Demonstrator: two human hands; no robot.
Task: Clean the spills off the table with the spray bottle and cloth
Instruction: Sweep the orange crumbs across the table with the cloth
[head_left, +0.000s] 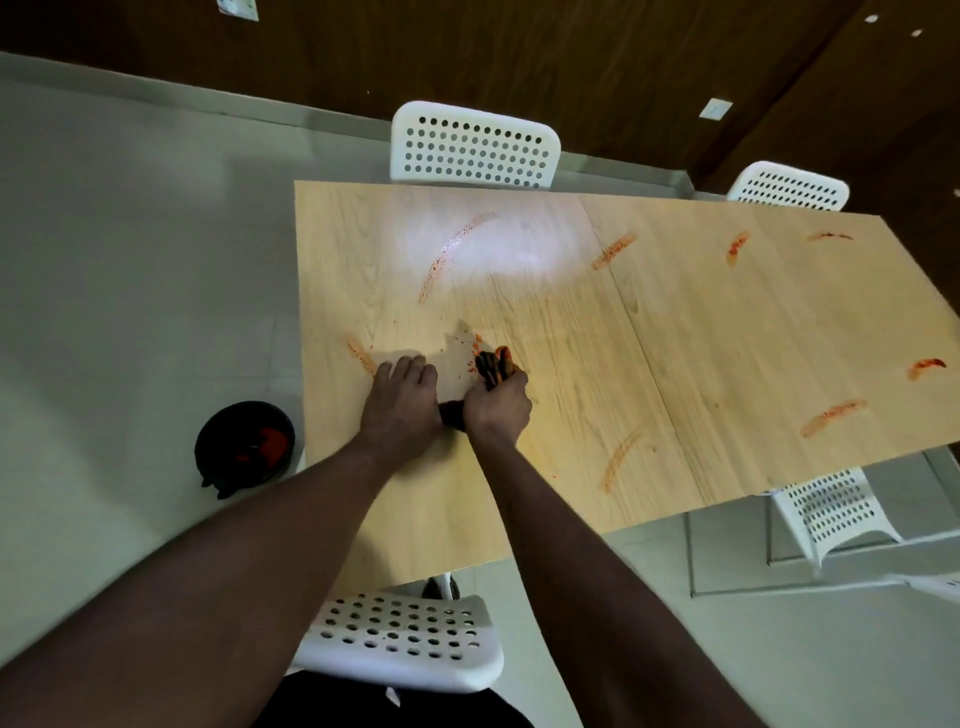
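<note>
Room: a light wooden table (675, 338) is seen from above, with grey floor around it and a dark wood wall behind.
Near chair: a white chair with holes (400, 639) is tucked in at the near edge.
Bowl: a black bowl (244, 441) with something red inside is seen on the floor, just beside the table's left side.
Work done: not much, it is judged. Only small red dots (470, 358) are seen on the patch between the hands, so that spot looks partly wiped.
Work left: many red smears (621, 460) are spread over the table, from the near edge to the far edge. Almost all of them are not yet wiped.
Left hand: the left hand (402, 395) is laid palm down on the table, with nothing held in it.
Right hand: the right hand (498, 402) is closed tight around the cloth.
Cloth: a dark cloth (496, 364), stained red, is bunched up and pressed on the table, with its end poking out past the fingers.
Spray bottle: it is not seen anywhere, so where it is cannot be told.
Far chairs: two more white chairs (472, 145) are placed at the far side.
</note>
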